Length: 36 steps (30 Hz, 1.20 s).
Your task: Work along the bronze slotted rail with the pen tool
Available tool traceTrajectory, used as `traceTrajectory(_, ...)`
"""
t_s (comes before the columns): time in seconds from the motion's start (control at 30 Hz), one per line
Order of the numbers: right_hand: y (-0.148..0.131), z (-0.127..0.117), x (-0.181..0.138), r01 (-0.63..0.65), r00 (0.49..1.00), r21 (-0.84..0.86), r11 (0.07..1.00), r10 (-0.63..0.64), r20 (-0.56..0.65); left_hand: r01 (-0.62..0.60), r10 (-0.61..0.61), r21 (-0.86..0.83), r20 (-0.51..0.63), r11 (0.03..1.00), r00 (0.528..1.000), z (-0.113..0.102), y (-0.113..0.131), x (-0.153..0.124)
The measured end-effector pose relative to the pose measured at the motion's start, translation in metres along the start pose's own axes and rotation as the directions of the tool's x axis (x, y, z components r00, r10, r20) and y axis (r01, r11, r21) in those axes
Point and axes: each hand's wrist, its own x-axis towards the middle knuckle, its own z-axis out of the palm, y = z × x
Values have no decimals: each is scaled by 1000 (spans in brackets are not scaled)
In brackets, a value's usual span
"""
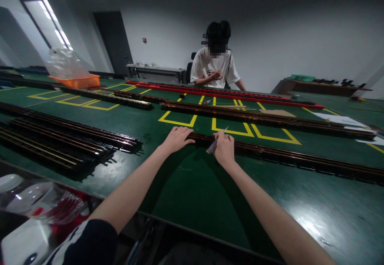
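With your right hand (224,148) gripping the slim tool (211,146) and your left hand (177,140) lying unclenched on the dark rail (276,153), too little pressure could let it skid.

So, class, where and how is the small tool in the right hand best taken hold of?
Probably by its thicker handle, from the person's right, as the right hand does. The tool slants: its handle end sticks out toward the near left and its thin tip points away from the person, so this hold should keep clear of the tip.
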Motion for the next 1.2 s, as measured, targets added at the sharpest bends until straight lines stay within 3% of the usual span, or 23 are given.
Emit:
traceTrajectory(0.3,-3,0,0,59,998,-51,997,-60,-8,29,-30,30,9,999,1000,-2,5,0)
traceTrajectory(0.53,-5,1,0,36,999,-108,994,-35,8,27,-27,26,21,999,999,-3,4,0)
traceTrajectory(1.2,-11,-3,0,11,999,-13,1000,-11,38,-13,14,-17,32,1000,999,-6,11,1)
